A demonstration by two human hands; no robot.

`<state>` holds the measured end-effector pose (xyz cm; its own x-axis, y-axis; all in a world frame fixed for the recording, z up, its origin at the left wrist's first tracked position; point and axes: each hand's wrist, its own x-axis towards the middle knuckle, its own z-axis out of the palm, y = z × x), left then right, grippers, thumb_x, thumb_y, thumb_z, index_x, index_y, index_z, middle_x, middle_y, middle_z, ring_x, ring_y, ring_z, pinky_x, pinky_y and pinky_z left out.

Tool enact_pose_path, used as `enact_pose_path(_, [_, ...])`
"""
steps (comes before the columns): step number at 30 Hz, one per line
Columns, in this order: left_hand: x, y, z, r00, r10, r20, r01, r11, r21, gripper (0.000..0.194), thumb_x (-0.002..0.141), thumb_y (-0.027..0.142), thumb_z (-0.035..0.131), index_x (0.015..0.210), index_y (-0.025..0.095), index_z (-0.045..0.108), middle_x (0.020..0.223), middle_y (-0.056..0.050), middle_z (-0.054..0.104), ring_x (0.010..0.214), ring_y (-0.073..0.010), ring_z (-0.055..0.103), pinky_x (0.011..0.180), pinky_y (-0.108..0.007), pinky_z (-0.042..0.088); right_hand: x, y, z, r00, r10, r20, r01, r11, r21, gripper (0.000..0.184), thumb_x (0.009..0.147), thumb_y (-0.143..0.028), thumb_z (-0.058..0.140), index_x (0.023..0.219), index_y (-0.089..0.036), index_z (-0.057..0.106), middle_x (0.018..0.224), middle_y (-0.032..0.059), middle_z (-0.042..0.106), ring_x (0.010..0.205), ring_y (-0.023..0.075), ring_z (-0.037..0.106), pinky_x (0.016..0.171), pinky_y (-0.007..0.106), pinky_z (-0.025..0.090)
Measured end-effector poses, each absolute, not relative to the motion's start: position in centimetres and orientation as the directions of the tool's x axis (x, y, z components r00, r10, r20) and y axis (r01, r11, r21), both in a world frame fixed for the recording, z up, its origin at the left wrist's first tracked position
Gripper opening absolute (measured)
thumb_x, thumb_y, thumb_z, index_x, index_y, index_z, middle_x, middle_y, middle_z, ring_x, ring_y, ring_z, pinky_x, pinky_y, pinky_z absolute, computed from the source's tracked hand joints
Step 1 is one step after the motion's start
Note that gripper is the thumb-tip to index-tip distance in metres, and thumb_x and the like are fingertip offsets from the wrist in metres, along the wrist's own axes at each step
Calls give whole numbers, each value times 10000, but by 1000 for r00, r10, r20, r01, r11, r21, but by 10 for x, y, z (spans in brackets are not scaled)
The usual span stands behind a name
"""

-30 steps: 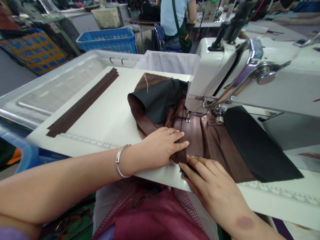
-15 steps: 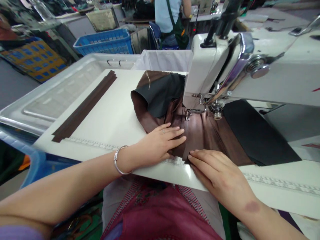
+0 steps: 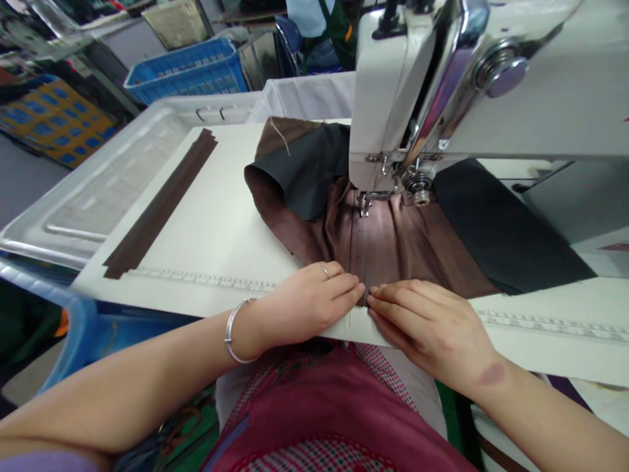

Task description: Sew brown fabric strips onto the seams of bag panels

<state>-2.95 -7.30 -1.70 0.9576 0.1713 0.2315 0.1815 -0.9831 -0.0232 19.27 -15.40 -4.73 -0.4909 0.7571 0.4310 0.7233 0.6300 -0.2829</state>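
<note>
A brown, leather-like piece [image 3: 383, 236] lies beneath the presser foot [image 3: 364, 204] of a white sewing machine [image 3: 393, 92], with a seam line running toward me. My left hand [image 3: 314, 298], wearing a ring and a bracelet, has its fingers bent together on the near edge of the piece, left of the seam. Just right of the seam, my right hand [image 3: 427, 321] closes on the same edge, thumb out of sight underneath. Fingertips of both hands almost meet. Dark grey lining [image 3: 314, 177] folds over at the left; a flat black panel [image 3: 506, 229] extends to the right.
Brown strips [image 3: 162, 203] lie on the white tabletop [image 3: 221, 216], left of the work. Printed ruler tape [image 3: 206, 280] follows the near edge. Beyond are a clear plastic bin [image 3: 113, 170], a blue basket [image 3: 187, 72] and a seated person [image 3: 319, 33]. Another blue basket [image 3: 73, 314] stands below left.
My left hand has slid toward me, its fingers drawing in from lying spread on the leather to its near edge. My right hand stays at the edge. The camera view has shifted.
</note>
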Motion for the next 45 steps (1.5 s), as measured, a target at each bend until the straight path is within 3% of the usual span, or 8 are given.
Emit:
enact_pose_path(3, [-30, -74, -18, 944, 157, 290, 156, -987, 27, 242, 979, 149, 407, 1040, 73, 629, 898, -95, 670, 843, -175, 604, 779, -315, 540, 193, -154, -47, -492, 747, 448, 712, 641, -288, 236, 849, -153, 650, 1084, -175, 649, 1031, 39, 697, 920, 187, 621, 796, 350, 525])
enact_pose_path(6, [-29, -75, -19, 947, 161, 279, 155, -987, 45, 244, 983, 152, 398, 994, 90, 633, 879, -86, 661, 834, -168, 593, 782, -309, 533, 193, -155, -46, -490, 743, 455, 708, 644, -289, 234, 852, -155, 641, 1085, -175, 649, 1032, 46, 700, 922, 187, 623, 803, 348, 527])
enact_pose_path(15, [-33, -75, -17, 965, 178, 191, 157, -980, 119, 255, 971, 151, 419, 1146, 86, 593, 1022, -113, 674, 940, -184, 603, 854, -325, 526, 192, -156, -43, -488, 769, 413, 720, 622, -307, 191, 868, -171, 603, 1049, -185, 664, 1007, 45, 698, 917, 183, 630, 809, 346, 520])
enact_pose_path(23, [-41, -69, -20, 957, 175, 233, 137, -975, 173, 242, 945, 184, 497, 1156, 172, 615, 1200, -49, 661, 1230, -217, 528, 1108, -422, 389, 192, -163, -40, -544, 770, 333, 714, 633, -299, 300, 885, -156, 569, 1180, -165, 622, 1070, 65, 663, 961, 215, 591, 817, 388, 512])
enact_pose_path(33, [-38, -52, -22, 954, 177, 242, 132, -973, 191, 218, 955, 177, 483, 1111, 150, 634, 1185, -67, 666, 1184, -212, 571, 1034, -379, 461, 191, -152, -35, -532, 800, 278, 742, 599, -302, 317, 901, -198, 555, 1210, -161, 616, 1074, 83, 650, 996, 224, 577, 867, 400, 510])
enact_pose_path(45, [-26, -14, -31, 938, 197, 285, 158, -975, 154, 222, 929, 155, 508, 1099, 147, 649, 1186, -85, 670, 1192, -218, 581, 990, -376, 484, 197, -117, -32, -512, 830, 224, 804, 554, -217, 337, 925, -280, 516, 1224, -158, 614, 1083, 107, 639, 1007, 258, 570, 867, 441, 508])
